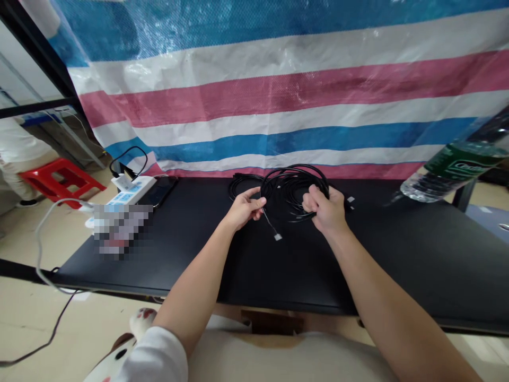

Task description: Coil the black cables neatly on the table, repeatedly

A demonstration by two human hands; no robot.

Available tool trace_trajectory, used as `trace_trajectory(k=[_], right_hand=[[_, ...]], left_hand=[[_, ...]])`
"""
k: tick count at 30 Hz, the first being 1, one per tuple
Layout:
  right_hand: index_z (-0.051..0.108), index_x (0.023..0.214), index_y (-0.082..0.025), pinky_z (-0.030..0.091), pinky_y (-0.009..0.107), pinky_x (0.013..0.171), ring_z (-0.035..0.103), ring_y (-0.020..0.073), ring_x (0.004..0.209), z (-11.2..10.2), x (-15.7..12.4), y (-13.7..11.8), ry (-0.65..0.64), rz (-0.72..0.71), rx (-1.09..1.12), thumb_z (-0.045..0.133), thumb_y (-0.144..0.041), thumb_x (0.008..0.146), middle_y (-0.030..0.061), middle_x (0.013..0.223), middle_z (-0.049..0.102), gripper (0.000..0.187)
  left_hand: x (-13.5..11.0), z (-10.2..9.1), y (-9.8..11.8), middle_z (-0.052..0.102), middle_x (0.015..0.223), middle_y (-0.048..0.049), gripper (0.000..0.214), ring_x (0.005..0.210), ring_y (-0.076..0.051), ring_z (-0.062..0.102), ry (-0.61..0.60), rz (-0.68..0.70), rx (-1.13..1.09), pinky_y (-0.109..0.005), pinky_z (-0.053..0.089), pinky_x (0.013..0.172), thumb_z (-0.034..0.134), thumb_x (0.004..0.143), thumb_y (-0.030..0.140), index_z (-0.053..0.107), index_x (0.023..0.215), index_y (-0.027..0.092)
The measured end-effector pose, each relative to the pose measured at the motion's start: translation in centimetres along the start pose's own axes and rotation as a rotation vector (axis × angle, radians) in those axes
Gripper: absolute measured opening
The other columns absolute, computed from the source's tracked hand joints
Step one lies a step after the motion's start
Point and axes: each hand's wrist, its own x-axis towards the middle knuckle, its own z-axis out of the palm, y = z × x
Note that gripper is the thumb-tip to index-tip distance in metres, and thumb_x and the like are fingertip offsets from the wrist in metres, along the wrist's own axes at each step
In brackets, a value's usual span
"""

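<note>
Above the black table, a coiled black cable [302,168] spans the gap between my two hands. My left hand [247,208] pinches the cable near one end between thumb and fingers. Below that pinch hangs a thin lead with a small white connector [278,237]. My right hand [326,207] is closed in a fist around the right side of the loops. Behind, another coil of black cable [239,183] lies on the table at the left. More black loops and small pale connector ends [350,199] show around my right hand, partly hidden by it.
A white power strip [135,190] with plugs sits at the table's left, beside a dark phone [161,191] and a pixelated item [121,231]. A large bottle with a green label [457,162] stands at the right. Striped sheeting [270,95] hangs behind the black table [191,249].
</note>
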Motion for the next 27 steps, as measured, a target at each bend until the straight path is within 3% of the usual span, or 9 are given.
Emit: trace_trajectory(k=[2,4,8,11,14,17,21,23,27], right_hand=[[0.022,0.053,-0.026,0.026,0.026,0.040,0.024,0.0095,0.038,-0.1,0.0,-0.3,-0.133,0.077,0.152,0.062,-0.073,0.066,-0.0091,0.039,0.020,0.063],[0.019,0.051,-0.025,0.025,0.025,0.039,0.022,0.0097,0.039,-0.2,-0.1,-0.6,-0.212,0.131,0.196,0.061,-0.076,0.065,-0.0086,0.038,0.016,0.067],[0.016,0.049,-0.024,0.026,0.026,0.039,0.023,0.0102,0.040,0.2,-0.1,-0.5,-0.264,0.171,0.225,0.059,-0.079,0.063,-0.0076,0.040,0.015,0.071],[0.021,0.050,-0.026,0.030,0.027,0.040,0.029,0.0113,0.041,1.0,0.1,0.4,-0.212,0.181,0.168,0.052,-0.084,0.064,-0.0061,0.041,0.024,0.068],[0.033,0.050,-0.026,0.036,0.030,0.045,0.040,0.0138,0.044,1.8,-0.1,1.6,-0.047,0.152,-0.038,0.043,-0.087,0.065,-0.0020,0.045,0.038,0.064],[0.040,0.050,-0.026,0.040,0.031,0.053,0.049,0.0173,0.050,2.4,-0.6,2.2,0.064,0.059,-0.346,0.039,-0.082,0.072,0.0013,0.047,0.047,0.060],[0.049,0.056,-0.025,0.045,0.034,0.063,0.062,0.0251,0.066,3.1,-1.0,1.9,0.050,-0.024,-0.709,0.045,-0.059,0.081,0.0073,0.059,0.061,0.042],[0.058,0.066,-0.023,0.046,0.036,0.069,0.066,0.0280,0.073,3.8,-0.3,1.6,0.044,-0.032,-0.853,0.045,-0.049,0.084,0.0111,0.070,0.067,0.034],[0.068,0.081,-0.017,0.048,0.039,0.077,0.068,0.0315,0.084,5.6,2.5,1.8,-0.065,0.068,-1.031,0.041,-0.040,0.090,0.0177,0.084,0.071,0.037]], left_hand=[[-0.3,0.2,0.0,0.053,0.048,0.0062,0.044,0.038,-0.007,0.046,-0.116,-0.030,-0.041,-0.021,0.033,0.042,0.087,0.058,0.031,0.068,0.094,0.016],[-0.6,0.3,0.0,0.053,0.048,0.0053,0.037,0.040,-0.006,0.046,-0.194,-0.050,-0.053,-0.021,0.034,0.044,0.086,0.060,0.034,0.070,0.087,0.014],[-0.5,0.5,-0.2,0.053,0.049,0.0025,0.030,0.041,-0.006,0.044,-0.220,-0.063,0.005,-0.022,0.033,0.045,0.080,0.068,0.040,0.067,0.066,0.013],[-0.3,1.1,-0.3,0.057,0.053,0.0003,0.033,0.046,-0.008,0.048,-0.079,0.015,-0.046,-0.022,0.037,0.049,0.074,0.075,0.041,0.061,0.059,0.014],[-0.2,1.8,-0.1,0.058,0.058,-0.0006,0.037,0.055,-0.012,0.056,0.053,0.034,-0.194,-0.024,0.044,0.057,0.065,0.082,0.047,0.058,0.063,0.016],[-0.3,2.0,0.4,0.041,0.046,0.0061,0.043,0.041,-0.008,0.043,0.110,-0.020,-0.332,-0.024,0.042,0.048,0.060,0.084,0.053,0.049,0.061,0.019],[0.0,1.3,0.7,0.024,0.044,0.0112,0.039,0.035,-0.004,0.022,0.234,0.009,-0.428,-0.019,0.025,0.037,0.063,0.084,0.047,0.045,0.063,0.019],[0.4,0.9,0.5,0.028,0.047,0.0111,0.034,0.037,-0.003,0.026,0.301,0.077,-0.406,-0.017,0.025,0.037,0.071,0.079,0.037,0.045,0.065,0.019],[1.6,-0.2,-0.3,0.050,0.064,0.0073,0.029,0.054,-0.006,0.051,0.465,0.203,-0.295,-0.018,0.044,0.054,0.077,0.067,0.017,0.055,0.086,0.020]])
